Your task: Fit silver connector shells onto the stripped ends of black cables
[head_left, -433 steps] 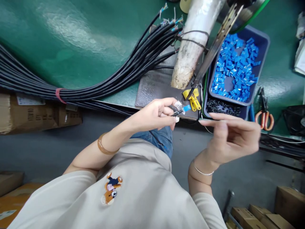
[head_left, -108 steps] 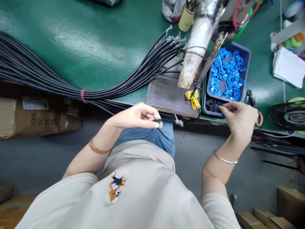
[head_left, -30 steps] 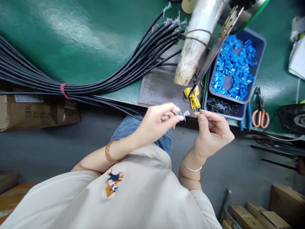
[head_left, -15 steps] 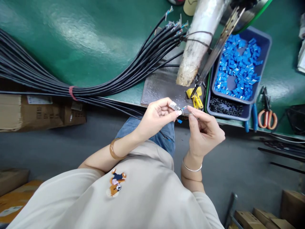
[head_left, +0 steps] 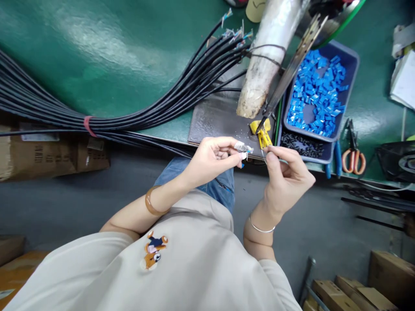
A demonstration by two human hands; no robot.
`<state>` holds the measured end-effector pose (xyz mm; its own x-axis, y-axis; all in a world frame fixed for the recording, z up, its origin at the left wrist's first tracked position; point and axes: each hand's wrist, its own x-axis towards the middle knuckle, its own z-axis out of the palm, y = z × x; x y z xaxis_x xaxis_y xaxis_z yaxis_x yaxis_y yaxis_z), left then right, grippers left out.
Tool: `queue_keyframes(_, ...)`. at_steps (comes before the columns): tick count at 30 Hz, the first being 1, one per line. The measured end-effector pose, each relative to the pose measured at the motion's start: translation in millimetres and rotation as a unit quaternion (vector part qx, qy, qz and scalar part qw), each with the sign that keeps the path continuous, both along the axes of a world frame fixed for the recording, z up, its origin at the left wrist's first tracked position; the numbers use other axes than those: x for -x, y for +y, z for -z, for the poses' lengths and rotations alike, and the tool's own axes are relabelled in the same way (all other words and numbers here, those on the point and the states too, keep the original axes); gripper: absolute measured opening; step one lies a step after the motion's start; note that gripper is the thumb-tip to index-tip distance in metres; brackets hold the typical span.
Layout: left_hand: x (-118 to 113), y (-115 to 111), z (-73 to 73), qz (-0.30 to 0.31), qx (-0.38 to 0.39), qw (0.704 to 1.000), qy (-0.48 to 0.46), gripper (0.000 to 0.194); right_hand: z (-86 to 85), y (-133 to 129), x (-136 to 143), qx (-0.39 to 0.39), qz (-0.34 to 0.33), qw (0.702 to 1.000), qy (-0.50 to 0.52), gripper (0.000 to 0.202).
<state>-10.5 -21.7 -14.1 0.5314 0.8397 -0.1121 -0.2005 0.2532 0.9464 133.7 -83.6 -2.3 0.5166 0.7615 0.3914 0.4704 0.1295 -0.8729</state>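
My left hand (head_left: 218, 159) is closed in a pinch on a cable end (head_left: 249, 150) with fine coloured wires sticking out past the fingertips. A white wrap covers one of its fingertips. Just below these fingers a small blue piece (head_left: 243, 166) shows, mostly hidden. To the right, my right hand (head_left: 283, 177) pinches a thin pale strand (head_left: 263, 154) between thumb and forefinger, apart from the left hand. Beyond the right fingertips lies a yellow tool (head_left: 264, 137) on a dark board (head_left: 210, 121) at the bench edge.
A banded bundle of black cables (head_left: 136, 123) crosses the green bench (head_left: 97, 56). At the right stand a tray of blue connectors (head_left: 352, 77), a lower tray of small black parts (head_left: 301, 144) and orange-handled scissors (head_left: 353, 160). A wrapped post (head_left: 262, 65) leans over the board.
My right hand has drawn away rightward from the left hand, with the thin strand in its pinch. My left hand keeps its hold on the cable end. The whole view has shifted slightly.
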Motion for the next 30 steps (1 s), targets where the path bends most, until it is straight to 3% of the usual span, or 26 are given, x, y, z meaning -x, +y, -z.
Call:
queue_keyframes(3, -1.4, 0.5, 0.3, -0.002, -0.010, 1.000, -0.004, 0.004, 0.7, 0.5, 2.0, 0.040, -0.041, 0.998, 0.029, 0.013)
queue_keyframes(9, -3.2, 0.1, 0.9, -0.014, -0.025, 1.000, -0.012, 0.007, 3.1, -2.4, 3.5, 0.086, -0.017, 0.996, -0.021, 0.016)
queue_keyframes(30, -4.1, -3.0, 5.6, -0.022, -0.062, 0.998, 0.005, 0.005, 0.7, -4.3, 5.8, 0.090, 0.006, 0.996, -0.026, 0.015)
